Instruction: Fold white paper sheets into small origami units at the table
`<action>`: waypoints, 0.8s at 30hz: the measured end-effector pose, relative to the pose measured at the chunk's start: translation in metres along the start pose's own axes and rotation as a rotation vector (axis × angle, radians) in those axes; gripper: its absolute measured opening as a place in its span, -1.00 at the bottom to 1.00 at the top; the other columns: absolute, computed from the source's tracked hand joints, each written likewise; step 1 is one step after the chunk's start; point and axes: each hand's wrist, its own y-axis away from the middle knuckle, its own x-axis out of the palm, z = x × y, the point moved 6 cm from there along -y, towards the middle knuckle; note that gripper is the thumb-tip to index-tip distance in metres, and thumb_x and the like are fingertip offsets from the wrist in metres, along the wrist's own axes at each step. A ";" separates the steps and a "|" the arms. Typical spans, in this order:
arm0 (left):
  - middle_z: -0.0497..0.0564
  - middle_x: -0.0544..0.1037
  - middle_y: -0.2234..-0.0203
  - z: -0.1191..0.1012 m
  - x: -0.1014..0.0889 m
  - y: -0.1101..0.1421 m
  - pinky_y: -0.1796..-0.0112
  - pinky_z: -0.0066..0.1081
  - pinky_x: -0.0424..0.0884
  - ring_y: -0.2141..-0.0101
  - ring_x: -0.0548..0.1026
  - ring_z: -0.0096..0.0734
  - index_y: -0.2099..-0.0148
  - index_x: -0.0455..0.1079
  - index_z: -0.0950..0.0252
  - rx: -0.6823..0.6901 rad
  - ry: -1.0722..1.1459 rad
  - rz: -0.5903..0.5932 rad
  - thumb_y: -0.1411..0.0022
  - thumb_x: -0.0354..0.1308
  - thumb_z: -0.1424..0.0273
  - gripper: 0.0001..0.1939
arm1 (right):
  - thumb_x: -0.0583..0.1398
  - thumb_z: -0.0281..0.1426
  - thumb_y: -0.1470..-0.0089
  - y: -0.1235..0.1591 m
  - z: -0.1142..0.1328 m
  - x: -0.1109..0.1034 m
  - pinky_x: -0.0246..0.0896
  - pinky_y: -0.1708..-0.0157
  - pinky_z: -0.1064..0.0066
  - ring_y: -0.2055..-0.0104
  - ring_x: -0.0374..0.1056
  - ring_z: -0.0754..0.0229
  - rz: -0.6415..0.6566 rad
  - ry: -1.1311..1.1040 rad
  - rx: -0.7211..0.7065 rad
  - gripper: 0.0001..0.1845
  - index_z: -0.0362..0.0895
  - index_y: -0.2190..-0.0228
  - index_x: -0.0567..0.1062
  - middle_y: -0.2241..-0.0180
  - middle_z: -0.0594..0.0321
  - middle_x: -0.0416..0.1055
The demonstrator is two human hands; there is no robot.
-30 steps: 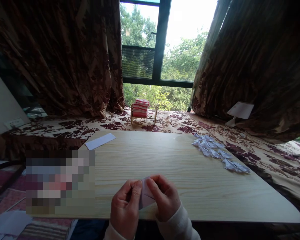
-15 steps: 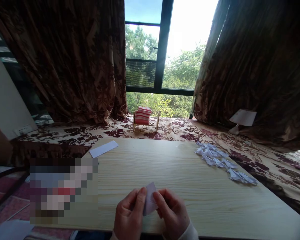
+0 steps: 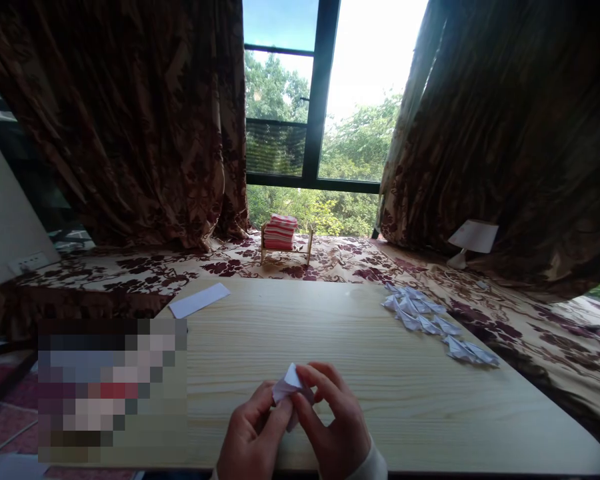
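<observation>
Above the near side of the bench (image 3: 260,333), about midway along it, the paper (image 3: 286,384) is held between both hands. The left hand (image 3: 255,430) pinches it from one side, thumb on the near face; the right hand (image 3: 337,413) grips the other side, thumb near and forefinger reaching over toward the top. The lower fingers are partly hidden, so their hold there I cannot tell.

The likeliest trouble is a crease set crooked, should the two thumbs press unevenly on so small a piece. Pulling the sides apart too hard could tear a fold, and a loosened pinch might let the layers spring open.

Half a second ago the paper showed a flatter, greyer face; now it has a raised, bright peak, and the right forefinger has come over it. The finished-looking folds (image 3: 414,311) and the strip (image 3: 199,301) lie on the bench as before.
</observation>
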 end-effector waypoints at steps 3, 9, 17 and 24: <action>0.02 0.48 0.39 -0.007 0.001 0.001 0.26 -0.51 0.30 0.35 0.38 -0.34 0.32 0.49 0.28 0.063 -0.051 0.038 -0.04 0.09 0.31 -0.78 | 0.11 -0.53 0.03 -0.004 -0.002 0.000 0.23 0.53 0.49 0.40 0.32 0.23 0.018 -0.074 0.052 -0.77 -0.12 0.28 0.46 0.38 0.18 0.40; -0.08 0.37 0.57 -0.004 -0.010 -0.004 0.39 -0.55 0.26 0.46 0.31 -0.42 0.43 0.45 0.30 -0.008 -0.174 0.040 -0.05 0.03 0.37 -0.81 | 0.12 -0.36 -0.02 -0.001 -0.036 -0.009 0.15 0.61 0.53 0.59 0.22 0.32 -0.135 -0.271 0.346 -0.88 -0.14 0.45 0.42 0.61 0.32 0.31; -0.15 0.22 0.66 0.001 -0.017 -0.013 0.45 -0.56 0.18 0.54 0.18 -0.51 0.55 0.29 0.29 -0.044 -0.062 0.006 -0.08 0.06 0.23 -0.73 | 0.12 -0.49 0.01 -0.008 -0.011 -0.016 0.31 0.44 0.48 0.35 0.34 0.23 0.075 0.022 0.023 -0.73 -0.05 0.22 0.44 0.27 0.18 0.38; -0.11 0.25 0.62 -0.005 -0.009 -0.013 0.44 -0.54 0.19 0.50 0.22 -0.48 0.48 0.32 0.31 -0.028 -0.169 0.113 -0.13 0.01 0.20 -0.71 | 0.19 -0.46 0.09 -0.005 0.002 -0.011 0.27 0.11 0.31 0.05 0.26 0.06 0.156 0.101 -0.095 -0.62 -0.15 0.14 0.38 0.05 0.01 0.25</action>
